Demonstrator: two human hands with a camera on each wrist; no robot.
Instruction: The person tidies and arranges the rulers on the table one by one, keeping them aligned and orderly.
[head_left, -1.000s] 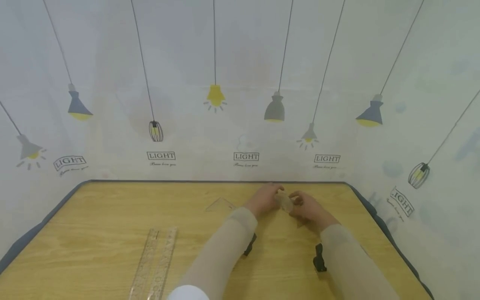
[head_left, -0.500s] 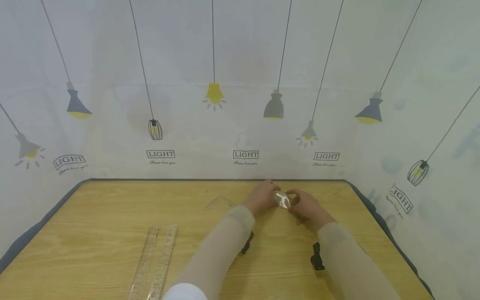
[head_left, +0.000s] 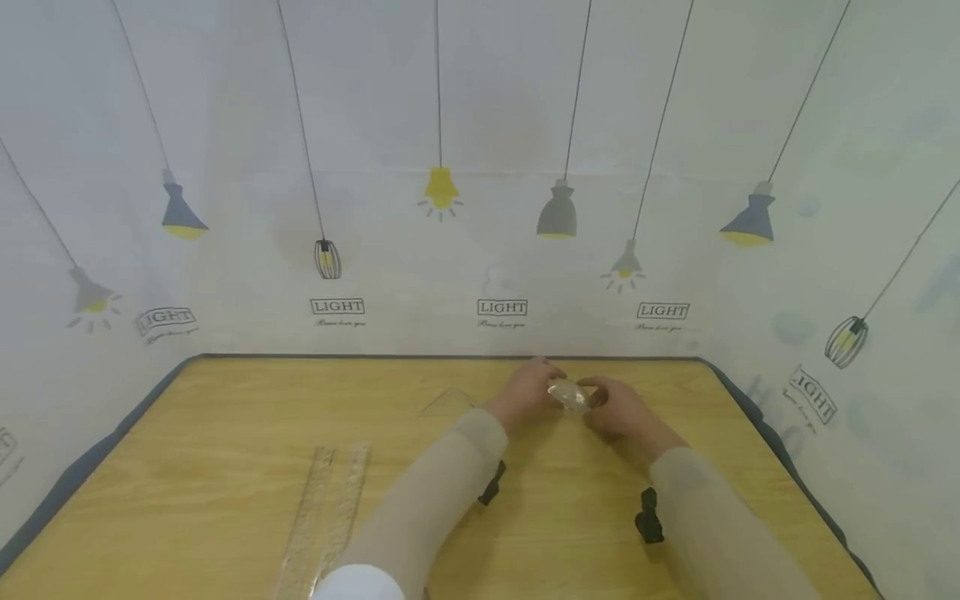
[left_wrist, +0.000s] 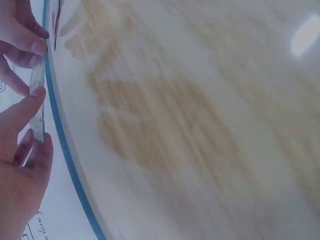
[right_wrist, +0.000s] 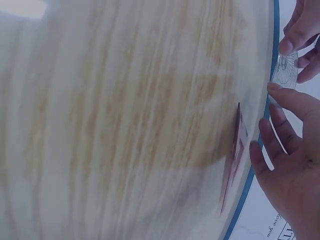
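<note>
Near the far edge of the table, both hands hold a clear plastic protractor (head_left: 568,395) between them. Its radiating lines show in the right wrist view. My left hand (head_left: 525,392) pinches its left end, thumb on the near face and fingers behind, as the left wrist view shows. At the other end, my right hand (head_left: 618,408) pinches it by thumb and fingers, with its remaining fingers spread. Seen edge-on in the left wrist view, the protractor (left_wrist: 37,112) is a thin strip. A flat triangular set square (right_wrist: 237,157) lies on the table by the right hand.
Another clear set square (head_left: 448,402) lies left of the left hand. Clear rulers (head_left: 306,508) lie at front left on the wooden table (head_left: 187,475). A dark edging borders the table, and a wall printed with lamps (head_left: 555,212) stands behind it.
The protractor has turned in the hands, from leaning steeply to lying more level across between them. Both hands keep hold of it. The head view has swung slightly left.
</note>
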